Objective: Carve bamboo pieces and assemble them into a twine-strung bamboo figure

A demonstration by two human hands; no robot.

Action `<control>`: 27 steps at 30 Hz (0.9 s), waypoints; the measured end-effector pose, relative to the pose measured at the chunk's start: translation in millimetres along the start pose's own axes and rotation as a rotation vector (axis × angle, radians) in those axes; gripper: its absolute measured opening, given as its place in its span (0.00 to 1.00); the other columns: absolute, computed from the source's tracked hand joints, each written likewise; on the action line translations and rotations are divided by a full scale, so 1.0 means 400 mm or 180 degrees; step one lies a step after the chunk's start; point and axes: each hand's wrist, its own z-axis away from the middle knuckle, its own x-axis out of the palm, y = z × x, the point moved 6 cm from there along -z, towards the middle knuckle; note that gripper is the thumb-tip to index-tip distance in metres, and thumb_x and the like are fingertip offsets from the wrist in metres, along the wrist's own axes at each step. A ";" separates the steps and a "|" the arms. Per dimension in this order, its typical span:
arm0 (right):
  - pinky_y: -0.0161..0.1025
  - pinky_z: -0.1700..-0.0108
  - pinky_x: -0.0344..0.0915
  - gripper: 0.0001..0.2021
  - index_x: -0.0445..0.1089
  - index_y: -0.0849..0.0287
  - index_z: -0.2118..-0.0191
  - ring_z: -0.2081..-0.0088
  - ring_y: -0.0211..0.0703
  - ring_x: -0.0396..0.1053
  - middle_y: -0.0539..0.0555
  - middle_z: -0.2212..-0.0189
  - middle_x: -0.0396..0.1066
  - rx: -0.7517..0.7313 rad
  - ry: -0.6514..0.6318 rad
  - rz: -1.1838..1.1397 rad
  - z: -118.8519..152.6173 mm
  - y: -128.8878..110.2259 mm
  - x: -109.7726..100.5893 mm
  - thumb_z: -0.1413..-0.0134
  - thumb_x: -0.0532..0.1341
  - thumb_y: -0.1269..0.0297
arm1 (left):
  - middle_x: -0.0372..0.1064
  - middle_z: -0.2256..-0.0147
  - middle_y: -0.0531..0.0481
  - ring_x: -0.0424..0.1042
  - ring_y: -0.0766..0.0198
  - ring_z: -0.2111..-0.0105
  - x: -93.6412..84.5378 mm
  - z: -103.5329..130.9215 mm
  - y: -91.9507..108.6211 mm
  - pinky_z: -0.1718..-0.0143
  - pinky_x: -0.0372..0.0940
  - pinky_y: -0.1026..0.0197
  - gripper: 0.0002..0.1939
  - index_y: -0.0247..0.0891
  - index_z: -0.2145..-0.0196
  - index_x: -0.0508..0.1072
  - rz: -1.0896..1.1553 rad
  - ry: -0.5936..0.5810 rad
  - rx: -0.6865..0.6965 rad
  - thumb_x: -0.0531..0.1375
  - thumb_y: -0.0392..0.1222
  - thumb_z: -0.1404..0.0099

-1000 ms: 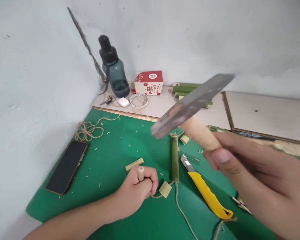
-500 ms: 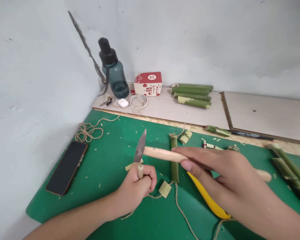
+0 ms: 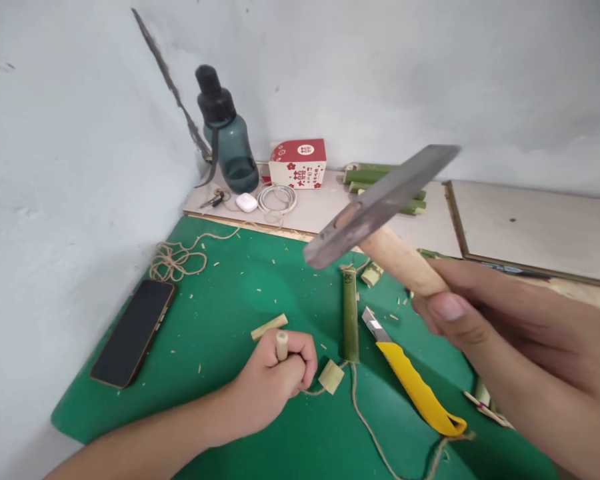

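Observation:
My left hand (image 3: 283,373) is closed in a fist around a thin bamboo stick (image 3: 281,345), whose pale end pokes up between thumb and forefinger. Raised close to the camera, my right hand (image 3: 510,340) grips the wooden handle of a hammer (image 3: 380,210) with a flat grey steel head. A cut bamboo piece (image 3: 331,377) on twine lies just right of my left fist. Beyond it rests a green bamboo tube (image 3: 350,317) with a small drawn face, tied with twine at its ends. A short pale stick (image 3: 269,327) lies behind the fist.
A yellow utility knife (image 3: 415,387), blade out, lies right of the tube. A phone (image 3: 133,333) and a twine tangle (image 3: 177,261) are at left. On the back ledge stand a water bottle (image 3: 233,153) and a red-white box (image 3: 299,165), with bamboo lengths (image 3: 367,175) farther right.
The hammer has risen from just above the left fist, moving up and right toward the camera. The knife's blade now shows. My left hand has stayed in place, still holding the stick.

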 end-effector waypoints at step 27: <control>0.29 0.77 0.60 0.10 0.80 0.46 0.52 0.77 0.32 0.65 0.44 0.72 0.76 -0.0211 0.0032 -0.0012 -0.001 0.005 -0.015 0.35 0.63 0.58 | 0.45 0.85 0.61 0.42 0.74 0.86 -0.095 0.009 0.107 0.84 0.51 0.70 0.12 0.38 0.80 0.63 0.1532 0.0664 0.1366 0.56 0.29 0.42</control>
